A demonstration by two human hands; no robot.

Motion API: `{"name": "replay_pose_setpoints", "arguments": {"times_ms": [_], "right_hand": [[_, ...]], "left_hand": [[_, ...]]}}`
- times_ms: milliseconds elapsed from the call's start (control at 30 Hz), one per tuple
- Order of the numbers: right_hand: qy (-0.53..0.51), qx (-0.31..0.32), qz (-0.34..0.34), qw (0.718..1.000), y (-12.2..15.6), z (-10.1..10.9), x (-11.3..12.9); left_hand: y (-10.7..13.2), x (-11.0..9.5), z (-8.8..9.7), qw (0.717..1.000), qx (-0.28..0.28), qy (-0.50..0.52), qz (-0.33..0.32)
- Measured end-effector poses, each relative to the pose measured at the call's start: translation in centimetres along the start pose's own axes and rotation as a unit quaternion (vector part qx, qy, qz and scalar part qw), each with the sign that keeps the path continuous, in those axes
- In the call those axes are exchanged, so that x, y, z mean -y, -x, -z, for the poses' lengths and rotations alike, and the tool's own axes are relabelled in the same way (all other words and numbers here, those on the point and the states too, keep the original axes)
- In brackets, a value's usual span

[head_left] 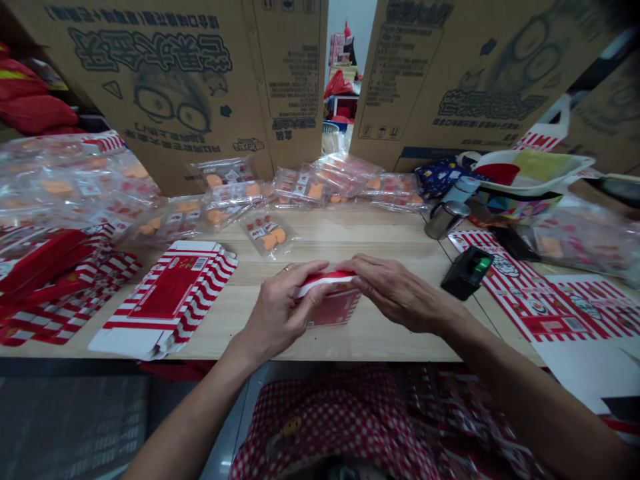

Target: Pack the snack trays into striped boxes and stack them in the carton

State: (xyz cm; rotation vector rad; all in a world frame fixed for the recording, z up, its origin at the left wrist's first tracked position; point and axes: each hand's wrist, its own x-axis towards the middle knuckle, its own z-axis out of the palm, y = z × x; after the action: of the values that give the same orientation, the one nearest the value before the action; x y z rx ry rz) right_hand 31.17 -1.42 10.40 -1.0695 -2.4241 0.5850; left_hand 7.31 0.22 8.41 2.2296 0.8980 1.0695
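A small red-and-white striped cardboard box [333,310] stands upright on the wooden table in front of me, its top edge between my hands. My left hand [287,300] grips the box's left side, thumb on the near face and fingers over the top. On the right, my right hand [395,290] rests its fingertips on the top right edge, fingers together. Beyond the box lies a clear packet [267,235] with orange pieces and small sachets. Left of my hands sits a stack of flat striped cartons [170,287].
Clear packets [230,193] line the table's back below large brown cardboard boxes [200,87]. More packets and red cartons [45,280] pile up at left. At right are a black stamp [465,273], a metal cup [447,219], striped sheets [545,300] and a white basket [570,167].
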Motion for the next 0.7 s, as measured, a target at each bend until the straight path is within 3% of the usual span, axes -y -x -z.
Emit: {"name": "replay_pose_setpoints", "arguments": {"times_ms": [167, 400, 467, 600, 700], "right_hand": [[-0.072, 0.056, -0.023, 0.996, -0.2, 1.1, 0.3], [-0.124, 0.078, -0.041, 0.988, -0.8, 1.1, -0.3], [-0.143, 0.066, -0.052, 0.986, -0.9, 0.6, -0.6], [-0.117, -0.019, -0.048, 0.992, -0.8, -0.5, -0.8], [-0.114, -0.033, -0.028, 0.993, -0.4, -0.6, -0.8]], "left_hand": [[-0.2, -0.7, 0.6, 0.999, 0.045, 0.009, 0.012], [-0.5, -1.1, 0.8, 0.997, 0.074, 0.026, 0.008], [-0.4, -0.9, 0.5, 0.998, 0.062, 0.018, 0.021], [-0.4, -0.5, -0.2, 0.999, 0.031, 0.005, 0.021], [-0.3, -0.2, -0.3, 0.999, 0.035, 0.016, 0.015]]}}
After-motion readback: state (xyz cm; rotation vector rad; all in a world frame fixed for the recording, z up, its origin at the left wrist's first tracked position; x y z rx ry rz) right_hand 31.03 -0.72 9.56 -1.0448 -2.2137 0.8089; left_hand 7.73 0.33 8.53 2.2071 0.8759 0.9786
